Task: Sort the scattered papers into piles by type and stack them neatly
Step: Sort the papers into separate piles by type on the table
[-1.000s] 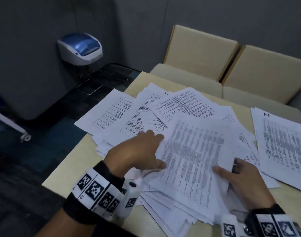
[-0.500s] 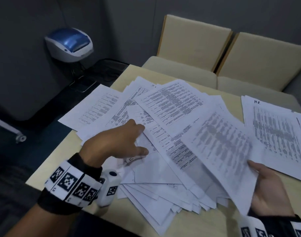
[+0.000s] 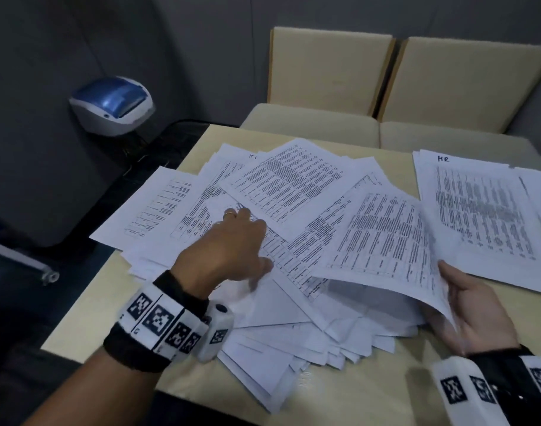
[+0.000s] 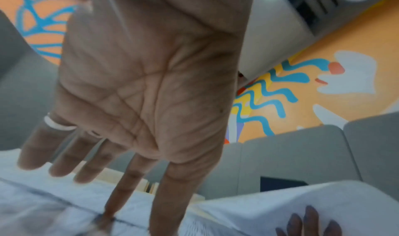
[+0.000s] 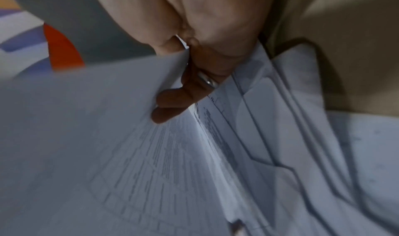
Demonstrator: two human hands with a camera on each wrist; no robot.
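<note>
Where the table (image 3: 349, 392) is covered, a loose heap of papers (image 3: 281, 192) is spread beside a squared pile (image 3: 484, 210) marked "HR" at the right. Compared with half a second ago, a printed sheet (image 3: 382, 241) is raised further, pinched at its edge by the right hand (image 3: 475, 315). The left hand (image 3: 226, 244) is laid flat, fingers straight, on the heap.
</note>
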